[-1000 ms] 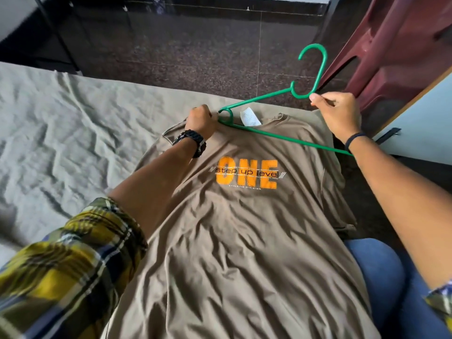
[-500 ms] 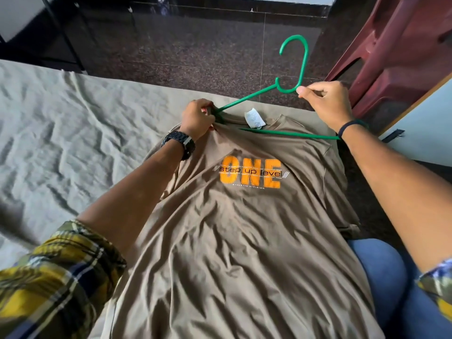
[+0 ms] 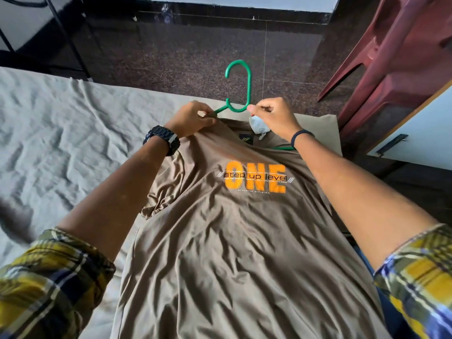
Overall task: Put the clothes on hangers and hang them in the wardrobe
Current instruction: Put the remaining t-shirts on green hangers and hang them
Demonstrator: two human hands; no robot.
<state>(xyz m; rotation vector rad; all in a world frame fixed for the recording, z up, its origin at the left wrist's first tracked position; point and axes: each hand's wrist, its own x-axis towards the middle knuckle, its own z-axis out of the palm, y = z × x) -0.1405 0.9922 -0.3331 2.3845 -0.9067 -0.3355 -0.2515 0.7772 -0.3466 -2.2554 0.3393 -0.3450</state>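
Brown t-shirt (image 3: pixel 244 241) lies print-up on the bed (image 3: pixel 61 143), collar toward the far edge. Green hanger (image 3: pixel 241 94) mostly inside the shirt, hook sticking out of the neck opening. Left hand (image 3: pixel 190 118) pinches the collar fabric and the hanger's left shoulder. Right hand (image 3: pixel 271 117) grips the hanger at the hook base, over the neck label (image 3: pixel 259 126). Maroon plastic chair (image 3: pixel 391 57) on the floor past the bed's far right corner.

Brown T-shirt (image 3: pixel 244 241), orange "ONE" print, lies face up, wrinkled, on the bed sheet. Green plastic hanger (image 3: pixel 241 94): both arms inside the collar, hook sticking out past the neckline, pointing away.
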